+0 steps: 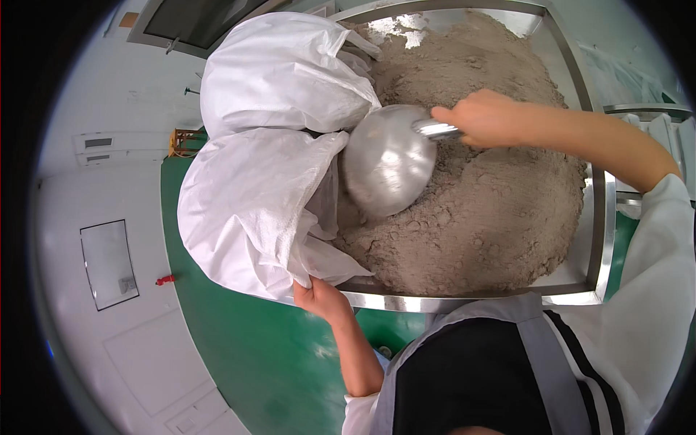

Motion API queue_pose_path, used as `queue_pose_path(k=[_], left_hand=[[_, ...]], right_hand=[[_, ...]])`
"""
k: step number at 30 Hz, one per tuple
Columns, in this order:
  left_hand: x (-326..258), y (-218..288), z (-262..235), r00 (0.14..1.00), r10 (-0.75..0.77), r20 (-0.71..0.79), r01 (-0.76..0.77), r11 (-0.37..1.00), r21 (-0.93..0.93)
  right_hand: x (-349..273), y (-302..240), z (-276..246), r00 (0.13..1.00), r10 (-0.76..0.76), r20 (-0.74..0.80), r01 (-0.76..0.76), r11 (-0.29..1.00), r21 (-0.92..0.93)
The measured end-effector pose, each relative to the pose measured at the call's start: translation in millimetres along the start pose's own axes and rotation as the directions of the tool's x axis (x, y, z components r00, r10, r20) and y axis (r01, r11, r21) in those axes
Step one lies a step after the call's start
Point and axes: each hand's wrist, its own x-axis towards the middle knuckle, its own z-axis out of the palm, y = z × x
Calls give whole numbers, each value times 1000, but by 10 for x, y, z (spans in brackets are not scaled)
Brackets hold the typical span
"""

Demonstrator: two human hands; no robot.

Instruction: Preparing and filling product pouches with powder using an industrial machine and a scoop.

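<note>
My right hand (484, 119) is closed round the short handle of a large round metal scoop (390, 163). The scoop's shiny outer side faces up, tilted at the mouth of the nearer white sack (243, 206). At that sack's near lower corner, my left hand (322, 299) pinches the edge of its opening. The sack bulges over the left side of a steel trough, its mouth facing the powder. Grey-brown powder (500, 217), loose and lumpy, is heaped in the trough. What lies inside the scoop and deep in the sack is hidden.
The steel trough's rim (602, 246) runs along the right and near sides. Beyond the nearer sack bulges a second white sack (283, 72). Green floor (268, 348) shows at the lower left, with a small red object (165, 280) by the white wall (65, 232).
</note>
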Motion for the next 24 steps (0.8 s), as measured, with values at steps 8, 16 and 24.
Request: queue_pose_path(k=[8,16,24], left_hand=[[-16,117,51,996,-65,-64,44,957,-287],[-215,-98,-87,999,-32,-37,27,991,-130],[-485,-295,-294,958,-72,279,41,992,117]], right_hand=[[581,-367,418,976,-184,-117,188,982,21],[432,45,367,988,-127,-89,118,988,-103],[-83,243,152,989,148,-14,-148,988,-45]])
